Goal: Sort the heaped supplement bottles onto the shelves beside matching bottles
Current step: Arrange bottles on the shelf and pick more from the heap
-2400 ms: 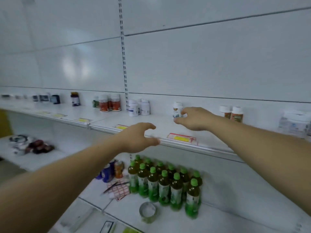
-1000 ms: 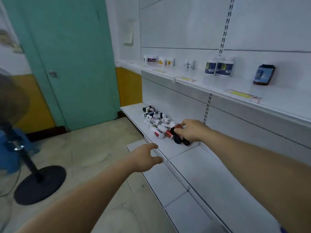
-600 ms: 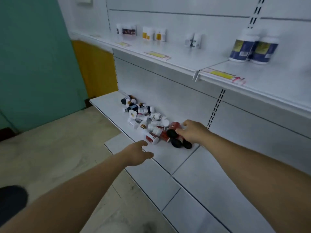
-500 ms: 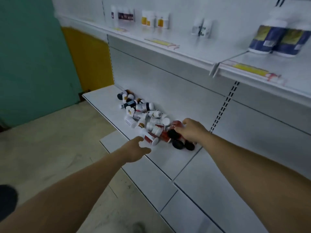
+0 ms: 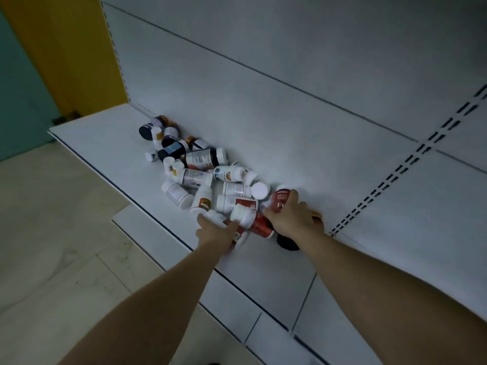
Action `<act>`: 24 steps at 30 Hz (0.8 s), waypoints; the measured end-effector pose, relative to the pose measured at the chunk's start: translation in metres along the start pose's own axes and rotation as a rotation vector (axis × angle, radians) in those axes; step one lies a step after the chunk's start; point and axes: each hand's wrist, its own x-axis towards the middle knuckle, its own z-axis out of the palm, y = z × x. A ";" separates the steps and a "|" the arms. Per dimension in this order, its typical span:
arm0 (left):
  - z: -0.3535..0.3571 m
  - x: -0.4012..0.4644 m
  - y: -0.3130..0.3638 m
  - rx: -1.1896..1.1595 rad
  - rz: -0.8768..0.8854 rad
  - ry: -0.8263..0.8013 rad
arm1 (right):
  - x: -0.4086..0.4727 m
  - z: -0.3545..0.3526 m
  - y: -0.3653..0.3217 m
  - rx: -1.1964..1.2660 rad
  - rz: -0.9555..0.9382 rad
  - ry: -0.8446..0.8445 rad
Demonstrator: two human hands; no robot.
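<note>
A: At the heap's near edge, the left hand [image 5: 216,234] gripped a white-capped bottle [image 5: 243,216]; the right hand [image 5: 291,219] gripped a red bottle [image 5: 279,202].

B: On the low shelf [image 5: 105,143], best lifted straight up, sparing the heap [image 5: 200,169] behind.

The heaped bottles [image 5: 200,169] are spread along the back edge of the shelf [image 5: 105,146], against the back panel [image 5: 263,122], toward its left end.

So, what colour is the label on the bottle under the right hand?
Dark red with white lettering, seen in the head view.
</note>
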 end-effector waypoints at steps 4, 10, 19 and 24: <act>-0.007 0.008 -0.003 -0.070 -0.015 -0.050 | -0.002 -0.009 -0.008 0.040 0.051 0.062; -0.066 -0.027 0.000 -0.283 0.058 -0.237 | -0.050 -0.033 -0.021 1.080 0.263 -0.119; -0.170 -0.136 0.026 -0.494 0.138 -0.664 | -0.212 -0.049 -0.059 1.680 0.215 -0.267; -0.215 -0.210 0.032 -0.546 0.208 -0.939 | -0.291 -0.064 -0.065 1.692 0.076 -0.203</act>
